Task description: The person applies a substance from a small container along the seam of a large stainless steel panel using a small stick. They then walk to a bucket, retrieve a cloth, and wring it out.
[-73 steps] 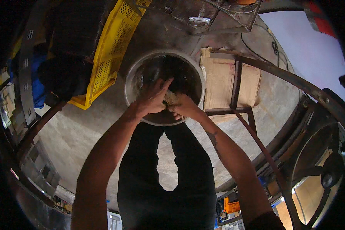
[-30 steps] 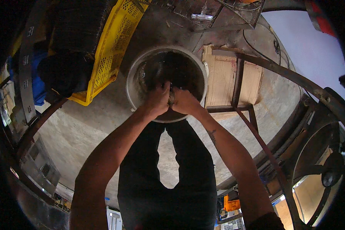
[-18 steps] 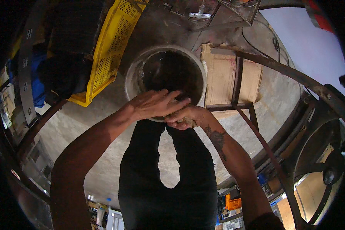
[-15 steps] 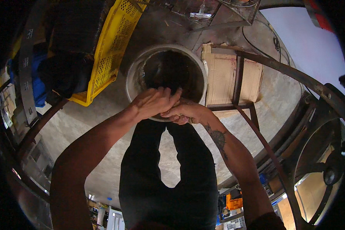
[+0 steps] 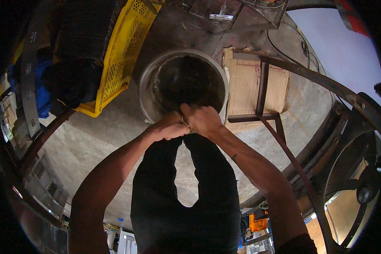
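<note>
A wide round metal pot (image 5: pixel 146 91) stands on the floor in front of my knees, with a dark inside that could be liquid. Both hands meet over its near rim. My left hand (image 5: pixel 169 126) is closed, knuckles turned inward, against the other hand. My right hand (image 5: pixel 202 120) is curled into a fist, back of the hand upward. What the fingers hold, if anything, is hidden between them.
Left of the pot a yellow perforated crate (image 5: pixel 118 63) leans with dark material beside it. To the right lie flattened cardboard (image 5: pixel 245 89) and a rusty metal frame (image 5: pixel 264 84). A large spoked wheel (image 5: pixel 364 190) stands at far right, and an orange object (image 5: pixel 258 222) lies low right.
My right hand has turned over, back now upward, and its forearm has rotated. The left hand has lowered and rolled inward. The pot has stayed in place.
</note>
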Demonstrator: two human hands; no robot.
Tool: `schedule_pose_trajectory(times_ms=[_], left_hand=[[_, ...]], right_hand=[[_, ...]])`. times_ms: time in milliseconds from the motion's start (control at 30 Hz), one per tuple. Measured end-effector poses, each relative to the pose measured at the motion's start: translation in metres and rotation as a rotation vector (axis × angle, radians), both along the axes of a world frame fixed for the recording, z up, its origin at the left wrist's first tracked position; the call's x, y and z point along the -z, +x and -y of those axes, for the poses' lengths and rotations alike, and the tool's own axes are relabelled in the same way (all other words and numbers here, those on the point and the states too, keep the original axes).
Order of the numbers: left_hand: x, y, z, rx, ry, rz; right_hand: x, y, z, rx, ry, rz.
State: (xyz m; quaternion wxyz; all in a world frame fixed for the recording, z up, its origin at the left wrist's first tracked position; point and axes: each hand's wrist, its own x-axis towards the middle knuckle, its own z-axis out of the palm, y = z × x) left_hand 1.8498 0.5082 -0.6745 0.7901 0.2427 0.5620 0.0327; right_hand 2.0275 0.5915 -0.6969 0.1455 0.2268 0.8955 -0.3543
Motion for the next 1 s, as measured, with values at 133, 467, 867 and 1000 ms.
schedule_pose_trajectory(times_ms=[133, 467, 867, 1000], left_hand=[[-0.004, -0.007, 0.006, -0.285, -0.303, 0.225], [0.009, -0.012, -0.010, 0.200, 0.584, -0.403], [-0.016, -0.038, -0.029, 0.769, 1.579, -0.358], [-0.028, -0.041, -0.039, 1.016, 1.189, -0.384]], right_hand=[[0.007, -0.005, 0.001, -0.010, 0.216, -0.215], [0.042, 0.010, 0.000, 0.197, -0.198, -0.196], [-0.015, -0.006, 0.008, 0.425, -2.368, 0.298], [-0.040, -0.015, -0.002, 0.641, -2.097, 0.405]])
